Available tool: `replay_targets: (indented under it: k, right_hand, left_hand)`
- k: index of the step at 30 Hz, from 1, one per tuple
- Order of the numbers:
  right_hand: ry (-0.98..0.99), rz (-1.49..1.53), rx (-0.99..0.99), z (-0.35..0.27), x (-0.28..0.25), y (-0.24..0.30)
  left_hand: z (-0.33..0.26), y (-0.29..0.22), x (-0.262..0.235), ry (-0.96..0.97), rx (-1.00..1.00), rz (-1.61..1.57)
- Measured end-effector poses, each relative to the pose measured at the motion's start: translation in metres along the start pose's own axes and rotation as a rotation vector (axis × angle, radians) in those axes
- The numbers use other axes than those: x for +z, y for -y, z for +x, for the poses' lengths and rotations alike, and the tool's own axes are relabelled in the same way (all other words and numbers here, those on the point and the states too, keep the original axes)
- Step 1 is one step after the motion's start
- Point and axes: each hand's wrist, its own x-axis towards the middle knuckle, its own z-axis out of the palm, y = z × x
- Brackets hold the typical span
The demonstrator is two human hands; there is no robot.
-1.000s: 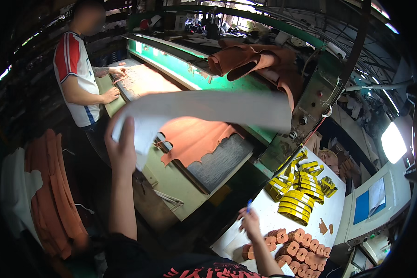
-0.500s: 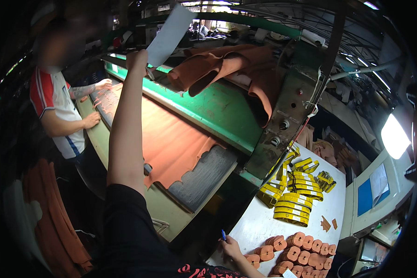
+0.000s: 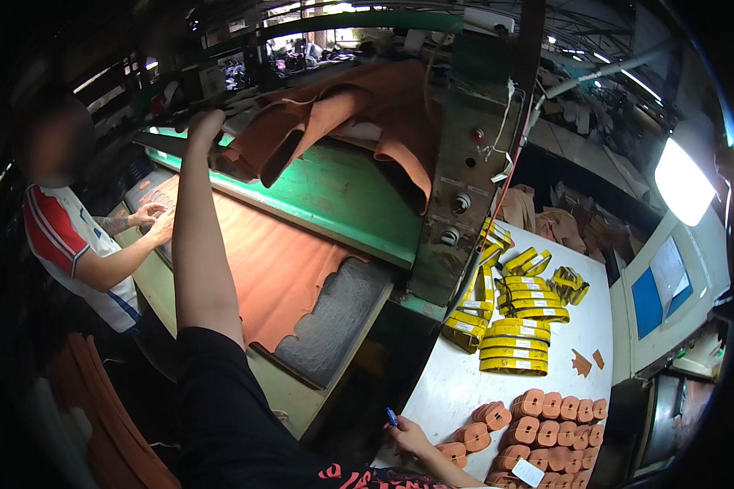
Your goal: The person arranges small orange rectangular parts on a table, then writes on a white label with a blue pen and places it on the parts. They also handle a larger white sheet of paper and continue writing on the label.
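Note:
My left arm stretches forward over the press to the rolled tan leather (image 3: pixel 302 122) on top. At its end, my left hand (image 3: pixel 206 127) is bent beside the roll's left end, its fingers hidden from view. Low in the head view, my right hand (image 3: pixel 412 438) is closed around a blue pen (image 3: pixel 392 417) at the near edge of the white table (image 3: pixel 432 387). Close by are bundled stacks of tan leather pieces (image 3: pixel 550 432), with a small white paper slip (image 3: pixel 528 472) on top.
A tan hide (image 3: pixel 261 269) covers most of the dark cutting board (image 3: pixel 334 326) below the green press beam (image 3: pixel 334 196). Yellow cutting dies (image 3: pixel 514 350) stand on the white table. A co-worker (image 3: pixel 81 244) handles the hide's far-left end. Leather hangs (image 3: pixel 98 416) at lower left.
The white sheet raised in my left hand is out of sight now. That hand has come down toward the leather roll. The co-worker's hands have drawn together, and the whole view has shifted.

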Motion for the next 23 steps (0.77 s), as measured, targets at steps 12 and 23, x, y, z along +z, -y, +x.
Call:
replay_targets:
  k: [12, 23]
  right_hand:
    - [0.012, -0.025, 0.000, -0.007, -0.002, 0.018]
    - [-0.065, -0.047, -0.060, -0.033, 0.005, 0.032]
  left_hand:
    - [0.000, 0.019, -0.038, -0.226, -0.018, 0.237]
    - [-0.124, -0.025, -0.015, -0.021, 0.407, -0.189]
